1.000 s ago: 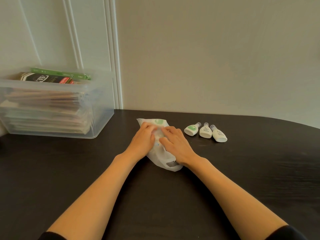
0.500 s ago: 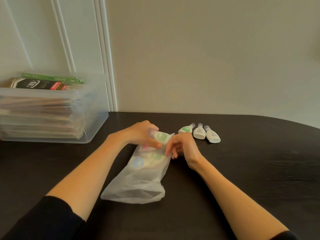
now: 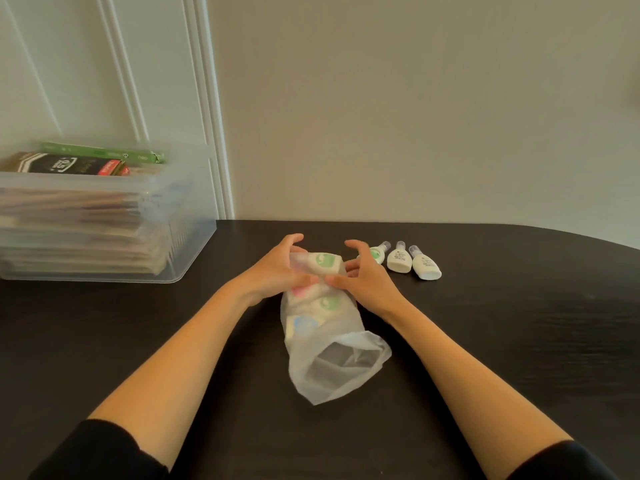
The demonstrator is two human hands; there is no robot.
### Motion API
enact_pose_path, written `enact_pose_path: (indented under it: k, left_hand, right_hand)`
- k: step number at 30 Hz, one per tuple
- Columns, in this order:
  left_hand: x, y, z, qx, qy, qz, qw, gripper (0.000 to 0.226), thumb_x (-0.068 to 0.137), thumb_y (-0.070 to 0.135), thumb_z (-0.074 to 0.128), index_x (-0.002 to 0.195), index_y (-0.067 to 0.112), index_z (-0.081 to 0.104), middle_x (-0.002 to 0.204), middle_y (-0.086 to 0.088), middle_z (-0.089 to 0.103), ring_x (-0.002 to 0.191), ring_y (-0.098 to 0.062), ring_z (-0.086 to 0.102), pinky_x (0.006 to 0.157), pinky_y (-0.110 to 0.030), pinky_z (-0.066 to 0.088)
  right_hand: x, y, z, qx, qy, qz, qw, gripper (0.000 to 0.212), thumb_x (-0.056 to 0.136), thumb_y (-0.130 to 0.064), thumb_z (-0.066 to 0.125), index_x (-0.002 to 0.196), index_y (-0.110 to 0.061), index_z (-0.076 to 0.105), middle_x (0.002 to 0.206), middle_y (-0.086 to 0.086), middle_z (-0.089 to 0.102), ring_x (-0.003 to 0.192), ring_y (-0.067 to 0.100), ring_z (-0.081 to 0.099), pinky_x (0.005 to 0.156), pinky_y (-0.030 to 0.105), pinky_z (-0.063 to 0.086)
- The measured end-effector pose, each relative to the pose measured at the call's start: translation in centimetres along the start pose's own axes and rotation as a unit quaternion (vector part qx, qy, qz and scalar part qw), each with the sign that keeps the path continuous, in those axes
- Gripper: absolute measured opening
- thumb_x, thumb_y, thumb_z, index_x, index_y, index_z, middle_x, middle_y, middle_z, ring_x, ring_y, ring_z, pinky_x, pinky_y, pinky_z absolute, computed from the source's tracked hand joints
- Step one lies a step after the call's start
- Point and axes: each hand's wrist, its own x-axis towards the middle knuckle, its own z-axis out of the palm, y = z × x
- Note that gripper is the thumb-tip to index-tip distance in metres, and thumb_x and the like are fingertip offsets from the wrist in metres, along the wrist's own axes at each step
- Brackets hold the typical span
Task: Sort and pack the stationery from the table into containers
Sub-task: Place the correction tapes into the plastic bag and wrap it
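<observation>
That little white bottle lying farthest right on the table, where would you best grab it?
Probably round the wide body of the rightmost bottle, from above. It lies flat, narrow clear cap toward the wall, so the body gives the broadest hold. The middle bottle lies close on its left; its right side is free.

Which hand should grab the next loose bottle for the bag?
Right, probably: the right hand holds the bag just beside the three bottles; the left hand grips the bag on its far side.
</observation>
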Motion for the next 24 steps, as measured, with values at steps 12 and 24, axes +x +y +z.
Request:
enact_pose_path:
  k: [12,24]
  left_hand:
    - [1.0,0.6,0.3,0.14,0.048,0.028,0.989,0.069,0.076,0.041,0.072,0.136,0.021,0.044,0.13,-0.002,0.051,0.121,-0.017,0.046,0.087,-0.02,0.035]
    - [0.9,1.4,0.7,0.242,0.046,0.032,0.969,0.039,0.084,0.035,0.063,0.118,0.016,0.056,0.115,-0.005,0.054,0.105,-0.02,0.051,0.084,-0.028,0.039]
  right_hand:
    - [-0.5,0.5,1.0,-0.091,0.149,-0.164,0.971,0.029,0.08,-0.004,0.067,0.06,-0.008,0.048,0.073,-0.007,0.045,0.059,0.005,0.039,0.058,0.011,0.034]
    - [-1.6,0.2,-0.1,-0.075,0.035,-0.139,0.987,0.024,0.078,0.001,0.063,0.061,-0.011,0.052,0.072,0.001,0.053,0.074,0.027,0.052,0.074,0.037,0.046]
